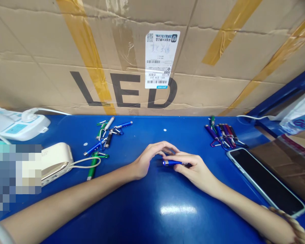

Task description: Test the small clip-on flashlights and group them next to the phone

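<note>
Near the middle of the blue table, my right hand [190, 164] grips a small blue flashlight [171, 163] between thumb and fingers. Its front end points left and glows bright. My left hand [151, 157] curves around in front of that lit end, fingers stretched out and holding nothing, its fingertips close to or touching my right fingers. Left of my hands lies a loose group of small flashlights [94, 147] with carabiner clips, in blue, green, black and silver. To the right, several more flashlights [221, 134] lie side by side in purple, blue, red, black and green.
A large cardboard box [132, 61] marked LED walls off the back. At left are a white power strip [27, 125] and a cream power bank [58, 159] with a looped cord. A phone [266, 183] lies at right beside another cardboard box [287, 166].
</note>
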A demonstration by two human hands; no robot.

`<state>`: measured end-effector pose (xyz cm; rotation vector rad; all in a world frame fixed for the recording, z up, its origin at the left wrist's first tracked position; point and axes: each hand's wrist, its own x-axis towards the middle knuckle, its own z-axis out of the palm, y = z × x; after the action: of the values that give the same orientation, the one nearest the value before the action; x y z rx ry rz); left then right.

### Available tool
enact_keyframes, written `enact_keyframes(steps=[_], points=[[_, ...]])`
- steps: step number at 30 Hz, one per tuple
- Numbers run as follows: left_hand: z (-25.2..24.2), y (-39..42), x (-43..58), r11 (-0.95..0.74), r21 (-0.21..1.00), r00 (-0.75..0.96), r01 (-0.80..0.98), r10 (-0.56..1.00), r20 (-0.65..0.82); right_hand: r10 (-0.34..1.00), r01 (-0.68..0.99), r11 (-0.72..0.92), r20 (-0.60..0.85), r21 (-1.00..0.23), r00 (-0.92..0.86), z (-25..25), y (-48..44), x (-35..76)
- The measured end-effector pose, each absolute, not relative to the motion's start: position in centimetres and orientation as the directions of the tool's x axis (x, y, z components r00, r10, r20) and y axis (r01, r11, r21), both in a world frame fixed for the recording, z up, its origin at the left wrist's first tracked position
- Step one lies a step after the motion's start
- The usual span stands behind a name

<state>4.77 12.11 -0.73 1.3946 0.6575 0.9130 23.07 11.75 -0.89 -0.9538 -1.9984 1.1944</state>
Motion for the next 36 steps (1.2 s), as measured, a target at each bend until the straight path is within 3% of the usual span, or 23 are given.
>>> enact_keyframes(steps=[13, 23, 36], points=[[-1.48, 12.25, 4.65, -0.127, 0.979, 0.524, -0.159, 0.83, 0.193, 0.807, 0.289, 0.401, 0.187, -0.869, -0.56, -0.53, 11.73, 23.11], [-1.49, 12.22, 4.4, -0.162, 0.972, 0.553, -0.168, 0.801, 0.229, 0.771, 0.192, 0.427, 0.245, -0.884, -0.587, -0.53, 11.78, 23.13], [-1.13, 12.26, 4.76, -0.141, 0.978, 0.553, -0.153, 0.808, 0.203, 0.831, 0.275, 0.331, 0.14, -0.903, -0.539, -0.99, 11.52, 23.15]])
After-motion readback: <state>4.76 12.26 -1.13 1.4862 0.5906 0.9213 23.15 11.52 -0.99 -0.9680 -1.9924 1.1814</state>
